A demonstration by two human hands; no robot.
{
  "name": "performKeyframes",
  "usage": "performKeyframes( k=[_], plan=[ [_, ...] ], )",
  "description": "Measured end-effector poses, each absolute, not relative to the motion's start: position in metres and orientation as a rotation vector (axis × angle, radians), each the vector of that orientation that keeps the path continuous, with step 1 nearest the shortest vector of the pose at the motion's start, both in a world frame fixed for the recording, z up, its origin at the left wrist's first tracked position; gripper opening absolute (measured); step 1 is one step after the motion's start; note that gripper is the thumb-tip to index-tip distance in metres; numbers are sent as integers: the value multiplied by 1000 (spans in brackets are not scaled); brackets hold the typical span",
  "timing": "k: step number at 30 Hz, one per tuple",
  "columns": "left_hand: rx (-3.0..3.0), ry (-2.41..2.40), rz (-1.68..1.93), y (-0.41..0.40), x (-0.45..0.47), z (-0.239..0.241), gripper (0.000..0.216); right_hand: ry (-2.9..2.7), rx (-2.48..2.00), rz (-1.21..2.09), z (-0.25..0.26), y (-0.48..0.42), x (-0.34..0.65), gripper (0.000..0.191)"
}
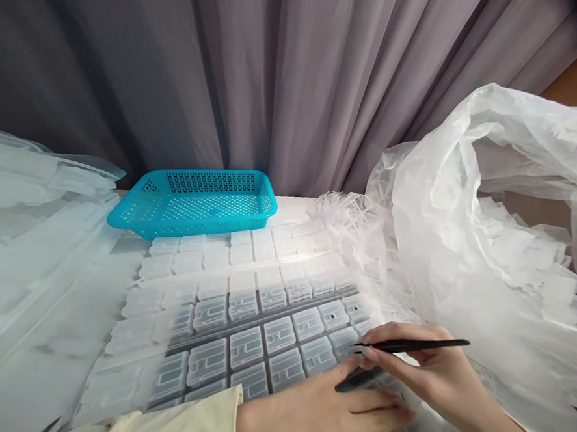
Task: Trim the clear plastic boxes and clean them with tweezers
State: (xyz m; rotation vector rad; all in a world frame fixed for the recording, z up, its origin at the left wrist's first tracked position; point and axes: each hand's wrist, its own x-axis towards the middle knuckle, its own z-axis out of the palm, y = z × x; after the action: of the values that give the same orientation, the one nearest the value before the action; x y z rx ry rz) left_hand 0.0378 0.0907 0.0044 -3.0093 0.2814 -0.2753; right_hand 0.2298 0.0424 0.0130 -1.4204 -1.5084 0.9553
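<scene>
My right hand (435, 370) pinches a pair of black tweezers (418, 345) between thumb and fingers, with the tips pointing left and down to the small clear plastic boxes (282, 334). The boxes stand in rows, and a small dark dot shows on a couple of them at the right. My left hand (324, 409) lies stretched across the front boxes, fingers apart, its index fingertip close to the tweezers' tips. Whatever is at those tips is too small to make out. Both hands hide part of the front rows at the lower right.
Behind the rows sits a blue perforated basket (191, 220). At right, a large translucent bag (436, 233) holds many clear plastic pieces. Thin clear strips (357, 225) are heaped beside it. Stacked clear plastic (21, 239) stands at left, and a grey curtain (241, 82) hangs behind.
</scene>
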Motion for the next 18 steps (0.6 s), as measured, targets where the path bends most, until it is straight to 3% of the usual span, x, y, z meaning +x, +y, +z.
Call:
performKeyframes(
  k=[18],
  plan=[
    [-3094,306,-240,92,35,7,38,-1190,-1533,1248,-1,53,225,21]
  ],
)
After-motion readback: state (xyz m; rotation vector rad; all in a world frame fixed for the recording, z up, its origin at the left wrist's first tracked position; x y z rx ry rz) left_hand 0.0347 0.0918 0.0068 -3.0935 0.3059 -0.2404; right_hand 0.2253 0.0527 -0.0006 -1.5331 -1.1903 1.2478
